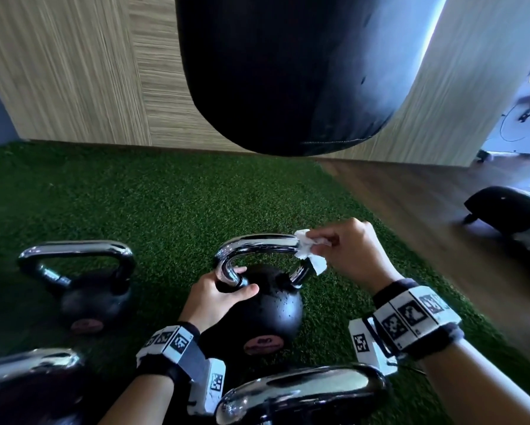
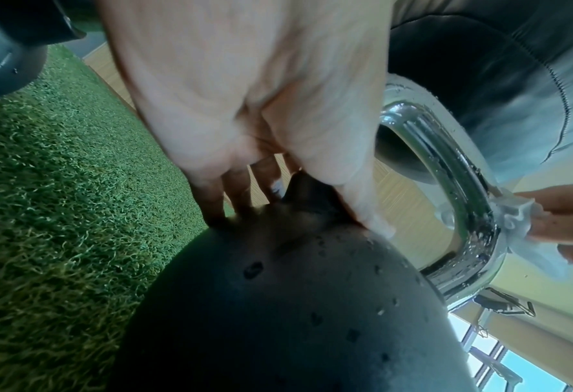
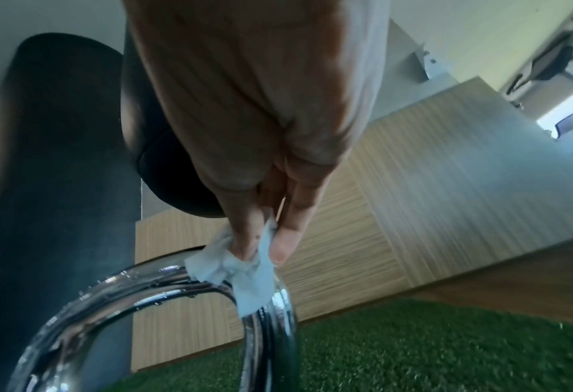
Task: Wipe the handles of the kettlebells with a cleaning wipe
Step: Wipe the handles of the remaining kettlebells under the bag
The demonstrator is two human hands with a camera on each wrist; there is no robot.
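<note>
A black kettlebell (image 1: 272, 308) with a wet chrome handle (image 1: 257, 242) stands on green turf in the middle of the head view. My left hand (image 1: 223, 294) grips the base of the handle's left leg, thumb lying on the ball (image 2: 295, 305). My right hand (image 1: 346, 251) pinches a crumpled white wipe (image 1: 308, 251) against the handle's right corner. In the right wrist view, thumb and fingers squeeze the wipe (image 3: 241, 268) on the bend of the handle (image 3: 144, 289). In the left wrist view the wipe (image 2: 519, 220) sits on the handle's far leg (image 2: 456, 180).
A second kettlebell (image 1: 85, 280) stands to the left. Two more chrome handles (image 1: 303, 391) (image 1: 27, 366) lie at the bottom edge. A black punching bag (image 1: 294, 72) hangs just above and behind. Wood floor and a black machine base (image 1: 509, 210) lie right of the turf (image 1: 134, 194).
</note>
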